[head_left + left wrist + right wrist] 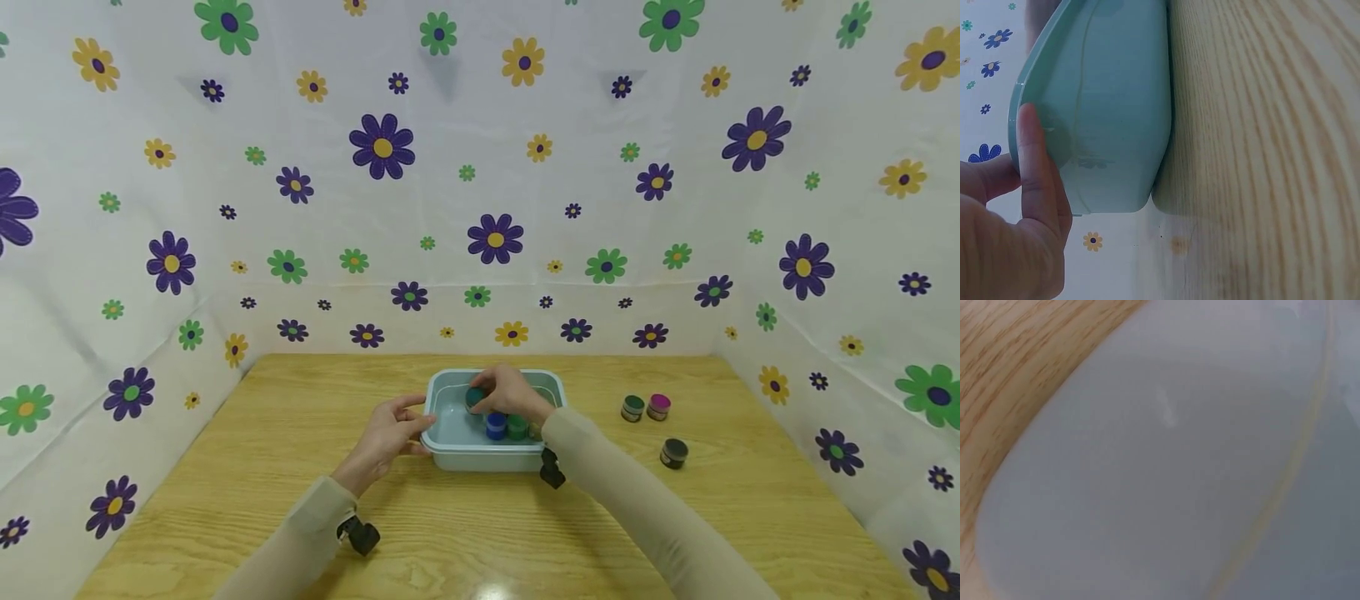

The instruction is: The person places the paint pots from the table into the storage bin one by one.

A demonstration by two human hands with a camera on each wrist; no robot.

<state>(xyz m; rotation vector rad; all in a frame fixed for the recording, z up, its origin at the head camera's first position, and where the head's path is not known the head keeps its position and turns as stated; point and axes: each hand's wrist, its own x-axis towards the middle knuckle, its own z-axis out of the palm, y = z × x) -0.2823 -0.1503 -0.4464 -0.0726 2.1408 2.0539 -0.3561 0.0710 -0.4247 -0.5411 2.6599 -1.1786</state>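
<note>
A light blue plastic tub sits in the middle of the wooden table. My left hand holds the tub's left rim, thumb on the rim and fingers along its outer wall. My right hand reaches into the tub and grips a small teal-lidded jar above its floor. A blue jar and a green jar stand inside the tub below that hand. The right wrist view shows only the tub's blurred pale wall and a strip of table.
Three small jars stand on the table to the right of the tub: a green-lidded one, a pink-lidded one and a black-lidded one. Flower-printed cloth walls enclose the table on three sides.
</note>
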